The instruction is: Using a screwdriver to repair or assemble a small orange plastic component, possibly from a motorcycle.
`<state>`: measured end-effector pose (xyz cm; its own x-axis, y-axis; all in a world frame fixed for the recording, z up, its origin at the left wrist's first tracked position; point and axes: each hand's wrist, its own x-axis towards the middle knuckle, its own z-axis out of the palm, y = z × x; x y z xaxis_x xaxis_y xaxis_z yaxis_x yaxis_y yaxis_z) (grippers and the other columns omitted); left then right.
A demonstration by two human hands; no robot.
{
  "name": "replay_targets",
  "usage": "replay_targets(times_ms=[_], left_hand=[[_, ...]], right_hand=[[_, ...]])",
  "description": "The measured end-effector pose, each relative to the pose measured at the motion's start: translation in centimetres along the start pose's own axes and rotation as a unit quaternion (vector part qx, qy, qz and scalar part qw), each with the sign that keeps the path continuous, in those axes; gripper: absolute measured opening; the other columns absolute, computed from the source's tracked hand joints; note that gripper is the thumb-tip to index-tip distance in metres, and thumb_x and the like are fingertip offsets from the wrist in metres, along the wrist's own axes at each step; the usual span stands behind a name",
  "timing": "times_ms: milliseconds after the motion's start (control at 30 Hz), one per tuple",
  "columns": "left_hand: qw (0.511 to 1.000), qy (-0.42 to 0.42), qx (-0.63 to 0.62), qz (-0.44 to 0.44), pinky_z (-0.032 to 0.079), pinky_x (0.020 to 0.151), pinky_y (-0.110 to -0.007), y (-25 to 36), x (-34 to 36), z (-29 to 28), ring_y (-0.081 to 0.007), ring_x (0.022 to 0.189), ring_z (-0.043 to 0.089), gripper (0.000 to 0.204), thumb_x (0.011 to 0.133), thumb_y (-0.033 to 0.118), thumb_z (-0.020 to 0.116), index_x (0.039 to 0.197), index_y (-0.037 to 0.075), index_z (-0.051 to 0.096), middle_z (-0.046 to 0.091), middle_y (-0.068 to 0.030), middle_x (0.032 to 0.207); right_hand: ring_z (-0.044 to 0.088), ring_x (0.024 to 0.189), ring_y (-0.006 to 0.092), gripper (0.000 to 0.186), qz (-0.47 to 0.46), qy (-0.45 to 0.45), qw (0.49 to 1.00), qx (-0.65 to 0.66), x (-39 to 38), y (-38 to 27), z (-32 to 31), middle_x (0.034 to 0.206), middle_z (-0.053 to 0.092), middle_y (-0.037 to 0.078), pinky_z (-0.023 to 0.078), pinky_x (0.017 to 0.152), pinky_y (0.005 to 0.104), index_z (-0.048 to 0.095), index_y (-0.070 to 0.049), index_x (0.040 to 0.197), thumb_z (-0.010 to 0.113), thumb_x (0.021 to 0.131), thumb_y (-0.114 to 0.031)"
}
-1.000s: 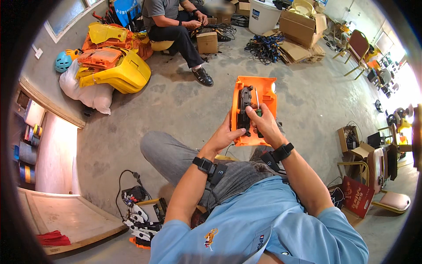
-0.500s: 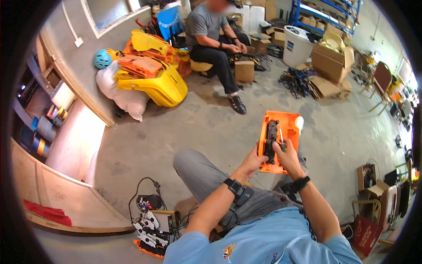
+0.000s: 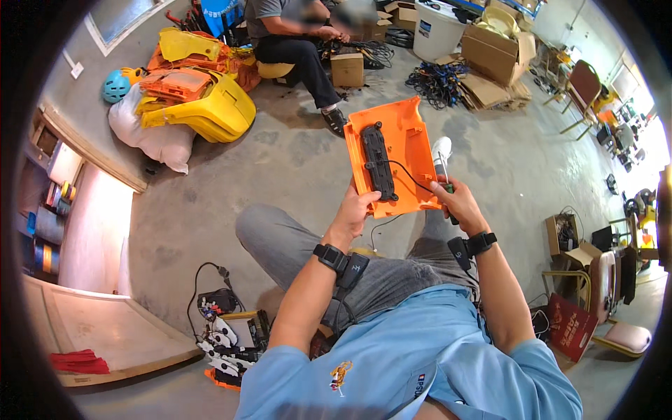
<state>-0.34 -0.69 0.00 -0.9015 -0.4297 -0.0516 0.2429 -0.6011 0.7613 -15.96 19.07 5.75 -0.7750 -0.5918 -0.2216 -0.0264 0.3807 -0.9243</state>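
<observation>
An orange plastic cover (image 3: 411,148) is held up in front of me, its ribbed inner side facing me. Along its left side sits a long black plastic part (image 3: 378,162), and a thin black cable (image 3: 406,169) curves from it toward the lower right. My left hand (image 3: 357,211) grips the cover's lower left corner, thumb on the inside near the black part's lower end. My right hand (image 3: 462,203) is closed around a screwdriver (image 3: 450,189) with a dark green handle, its shaft pointing up. The same hand's thumb and fingers touch the cover's lower right edge.
A seated person (image 3: 294,49) handles cables farther off. Yellow and orange plastic shells (image 3: 210,112) lie at the left by a white sack (image 3: 154,136). White and black parts with cables (image 3: 227,343) stand at my lower left. Cardboard boxes (image 3: 493,52) and a white bin (image 3: 435,31) are behind.
The cover has moved left and up, tilted, and shows more of its inside. My right hand has gone from over the black part to the cover's right edge, still holding the screwdriver.
</observation>
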Motion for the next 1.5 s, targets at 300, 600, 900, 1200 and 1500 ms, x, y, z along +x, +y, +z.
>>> replay_targets(times_ms=[300,600,900,1200,1500], left_hand=[[0.990,0.004,0.139,-0.007,0.057,0.094,-0.035,0.3,-0.5,-0.6,-0.0229,0.108,0.068,0.050,0.088,-0.007,0.058,0.136,0.000,0.048,0.066,-0.0092,0.119],[0.998,0.006,0.038,0.044,0.057,0.089,-0.035,1.5,-0.9,0.3,-0.0195,0.099,0.068,0.035,0.093,0.000,0.067,0.127,-0.001,0.057,0.067,-0.0066,0.116],[0.988,0.035,0.112,0.101,0.054,0.090,-0.034,0.8,-0.6,-0.2,-0.0178,0.102,0.066,0.033,0.092,0.003,0.072,0.123,-0.002,0.060,0.068,-0.0059,0.115],[0.960,0.057,0.241,0.130,0.056,0.085,-0.033,1.3,-0.7,0.2,-0.0171,0.097,0.067,0.032,0.090,0.005,0.075,0.119,-0.003,0.062,0.070,-0.0061,0.111],[0.972,0.056,0.199,0.115,0.056,0.087,-0.032,0.8,-0.6,-0.1,-0.0178,0.098,0.067,0.032,0.091,0.005,0.074,0.119,-0.004,0.061,0.070,-0.0074,0.112]], right_hand=[[0.063,0.074,0.0138,0.036,-0.085,0.039,0.976,-0.198,-1.5,0.6,-0.3,0.083,0.066,0.005,0.052,0.066,0.0309,0.065,-0.004,0.123,0.068,0.089,-0.016],[0.064,0.080,0.0161,0.024,-0.104,0.032,0.983,-0.147,-2.6,-0.7,-0.3,0.084,0.066,0.008,0.050,0.074,0.0326,0.066,-0.002,0.111,0.065,0.087,-0.009],[0.064,0.081,0.0205,0.028,-0.121,0.026,0.978,-0.169,-3.3,-1.7,-0.2,0.084,0.065,0.010,0.050,0.076,0.0347,0.066,-0.002,0.111,0.068,0.088,-0.019],[0.060,0.074,0.0220,0.037,-0.096,0.058,0.980,-0.162,-3.1,-2.4,1.1,0.078,0.062,0.011,0.048,0.069,0.0369,0.065,-0.003,0.106,0.070,0.093,-0.037],[0.058,0.069,0.0217,0.038,-0.115,0.062,0.976,-0.177,-3.0,-1.9,1.0,0.073,0.059,0.011,0.046,0.065,0.0373,0.065,-0.003,0.104,0.069,0.093,-0.039]])
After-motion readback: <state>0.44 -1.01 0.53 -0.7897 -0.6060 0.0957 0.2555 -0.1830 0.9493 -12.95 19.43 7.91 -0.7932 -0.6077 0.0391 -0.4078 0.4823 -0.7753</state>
